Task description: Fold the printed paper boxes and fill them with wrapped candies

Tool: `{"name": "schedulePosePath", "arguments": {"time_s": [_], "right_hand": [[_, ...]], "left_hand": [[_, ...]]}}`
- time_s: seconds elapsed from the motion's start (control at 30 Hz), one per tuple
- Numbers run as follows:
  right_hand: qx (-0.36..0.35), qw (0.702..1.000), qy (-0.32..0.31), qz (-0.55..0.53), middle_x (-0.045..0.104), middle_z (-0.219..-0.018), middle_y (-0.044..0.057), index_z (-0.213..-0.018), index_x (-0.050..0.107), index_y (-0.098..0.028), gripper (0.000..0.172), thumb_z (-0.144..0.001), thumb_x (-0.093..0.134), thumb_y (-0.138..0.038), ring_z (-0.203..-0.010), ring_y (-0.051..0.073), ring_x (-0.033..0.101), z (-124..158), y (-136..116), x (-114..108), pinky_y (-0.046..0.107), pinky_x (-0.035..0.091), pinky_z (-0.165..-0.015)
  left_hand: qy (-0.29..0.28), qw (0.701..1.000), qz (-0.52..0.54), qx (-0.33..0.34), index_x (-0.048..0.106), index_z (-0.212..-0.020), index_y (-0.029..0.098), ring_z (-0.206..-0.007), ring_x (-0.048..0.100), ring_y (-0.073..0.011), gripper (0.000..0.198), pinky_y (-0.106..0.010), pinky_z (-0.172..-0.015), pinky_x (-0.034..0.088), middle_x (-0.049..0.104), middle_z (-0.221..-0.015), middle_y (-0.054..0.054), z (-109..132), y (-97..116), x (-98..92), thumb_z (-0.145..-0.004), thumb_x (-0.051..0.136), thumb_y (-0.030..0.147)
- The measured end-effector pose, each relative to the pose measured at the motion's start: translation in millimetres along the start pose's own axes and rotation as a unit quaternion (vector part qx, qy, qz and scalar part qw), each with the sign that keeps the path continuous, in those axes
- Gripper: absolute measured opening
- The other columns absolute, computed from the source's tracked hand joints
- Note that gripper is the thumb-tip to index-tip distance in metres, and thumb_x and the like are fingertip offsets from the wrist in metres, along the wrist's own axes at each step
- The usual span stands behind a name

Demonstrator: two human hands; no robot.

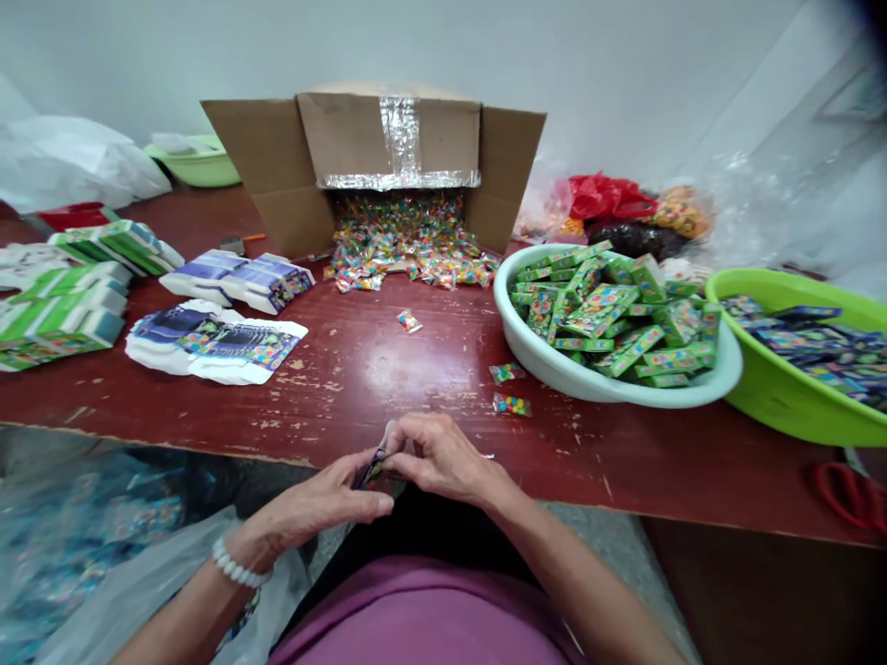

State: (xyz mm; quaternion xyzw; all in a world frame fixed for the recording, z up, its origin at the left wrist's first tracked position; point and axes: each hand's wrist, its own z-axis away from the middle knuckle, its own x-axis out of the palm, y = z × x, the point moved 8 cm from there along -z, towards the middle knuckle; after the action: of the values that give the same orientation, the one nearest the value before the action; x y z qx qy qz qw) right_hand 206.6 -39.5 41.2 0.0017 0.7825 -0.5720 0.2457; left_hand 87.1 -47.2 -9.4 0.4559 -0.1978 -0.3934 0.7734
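My left hand [325,503] and my right hand [436,457] meet at the near edge of the red table [388,369], both pinched on one small dark printed box [374,465] held edge-on between the fingers. Two small candy packets [511,404] lie on the table just beyond my right hand, and a third packet [408,320] lies farther out. A cardboard carton [388,157] on its side spills a heap of candy packets [408,245] at the back.
A pale basin [554,365] of green boxes sits right, a green basin [776,392] of dark boxes beside it. Flat box blanks [222,342] and green stacks [62,305] lie left. Red scissors [852,494] rest at the right edge. Plastic bags hang by my lap.
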Motion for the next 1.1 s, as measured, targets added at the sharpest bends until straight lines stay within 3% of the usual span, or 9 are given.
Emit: {"name": "schedulePosePath", "arguments": {"time_s": [0.1, 0.17, 0.33, 0.5, 0.67, 0.77, 0.9, 1.0, 1.1], "right_hand": [[0.003, 1.0, 0.01, 0.023, 0.057, -0.07, -0.005, -0.081, 0.06, -0.019, 0.01, -0.085, 0.063, -0.01, -0.061, 0.008, 0.049, 4, -6, -6, 0.02, 0.038, -0.062], [0.012, 0.999, -0.031, -0.012, 0.055, -0.07, -0.006, -0.09, 0.057, -0.02, 0.009, -0.087, 0.062, -0.013, -0.06, 0.008, 0.048, 6, -5, -1, 0.019, 0.037, -0.06], [0.025, 0.989, -0.13, -0.067, 0.058, -0.076, -0.007, -0.105, 0.047, -0.024, 0.033, -0.08, 0.068, -0.018, -0.06, 0.009, 0.049, 12, -1, 14, 0.019, 0.037, -0.056], [0.024, 0.998, -0.021, -0.046, 0.064, -0.092, -0.001, -0.114, 0.049, -0.025, 0.033, -0.084, 0.063, -0.019, -0.073, 0.013, 0.06, 11, 2, 13, 0.024, 0.046, -0.066], [0.081, 0.963, 0.253, -0.039, 0.059, -0.12, 0.009, -0.115, 0.06, -0.021, 0.036, -0.08, 0.066, -0.02, -0.068, 0.011, 0.054, 15, 24, -13, 0.025, 0.049, -0.065], [0.093, 0.969, 0.205, -0.103, 0.064, -0.106, 0.007, -0.093, 0.068, -0.02, 0.013, -0.083, 0.066, -0.029, -0.075, 0.014, 0.058, 8, 32, -10, 0.026, 0.049, -0.069], [0.089, 0.971, 0.196, -0.1, 0.064, -0.073, 0.002, -0.07, 0.063, -0.018, 0.022, -0.088, 0.059, -0.03, -0.072, 0.014, 0.059, 6, 30, -20, 0.026, 0.045, -0.068], [0.134, 0.966, 0.208, -0.073, 0.062, -0.067, 0.0, -0.07, 0.062, -0.018, 0.023, -0.088, 0.057, -0.031, -0.063, 0.013, 0.056, 11, 35, -24, 0.025, 0.043, -0.061], [0.164, 0.955, 0.21, -0.127, 0.068, -0.079, 0.001, -0.095, 0.065, -0.019, 0.016, -0.087, 0.061, -0.032, -0.07, 0.015, 0.062, 15, 43, -16, 0.025, 0.048, -0.064]], "left_hand": [[0.007, 1.0, -0.01, 0.022, 0.064, -0.112, 0.017, -0.074, 0.049, -0.0146, 0.046, -0.024, -0.064, 0.046, 0.058, -0.087, -0.001, -1, 5, -1.5, -0.077, 0.073, 0.045], [0.008, 0.999, -0.014, 0.028, 0.064, -0.115, 0.017, -0.074, 0.05, -0.0153, 0.05, -0.024, -0.062, 0.049, 0.057, -0.088, -0.001, 0, 10, -2.5, -0.076, 0.073, 0.047], [-0.023, 0.999, -0.023, 0.007, 0.069, -0.1, 0.018, -0.068, 0.053, -0.0143, 0.039, -0.023, -0.057, 0.051, 0.058, -0.079, 0.0, 1, 12, 3.2, -0.075, 0.075, 0.048], [0.066, 0.997, -0.026, 0.019, 0.065, -0.077, 0.015, -0.051, 0.052, -0.0128, 0.031, -0.023, -0.047, 0.047, 0.056, -0.06, 0.002, -9, 9, -8.6, -0.075, 0.074, 0.045], [0.161, 0.983, 0.073, 0.049, 0.068, -0.08, 0.015, -0.061, 0.059, -0.016, 0.032, -0.026, -0.055, 0.053, 0.063, -0.068, -0.001, -14, 7, -13.7, -0.079, 0.073, 0.047], [0.177, 0.977, 0.113, 0.033, 0.069, -0.082, 0.014, -0.064, 0.062, -0.0176, 0.034, -0.029, -0.061, 0.054, 0.066, -0.07, -0.003, -16, 0, -8.7, -0.077, 0.076, 0.047], [0.209, 0.975, 0.065, 0.044, 0.069, -0.088, 0.014, -0.076, 0.065, -0.0173, 0.034, -0.025, -0.07, 0.052, 0.072, -0.081, -0.004, -13, 3, -9.9, -0.078, 0.077, 0.046], [0.259, 0.956, 0.102, 0.089, 0.064, -0.106, 0.018, -0.091, 0.069, -0.02, 0.039, -0.028, -0.081, 0.055, 0.075, -0.1, -0.005, -7, 13, -14.8, -0.078, 0.077, 0.043], [0.324, 0.922, 0.174, 0.125, 0.051, -0.116, 0.023, -0.08, 0.072, -0.0205, 0.056, -0.031, -0.073, 0.059, 0.076, -0.092, -0.002, 1, 18, -17.4, -0.073, 0.083, 0.04]]}}
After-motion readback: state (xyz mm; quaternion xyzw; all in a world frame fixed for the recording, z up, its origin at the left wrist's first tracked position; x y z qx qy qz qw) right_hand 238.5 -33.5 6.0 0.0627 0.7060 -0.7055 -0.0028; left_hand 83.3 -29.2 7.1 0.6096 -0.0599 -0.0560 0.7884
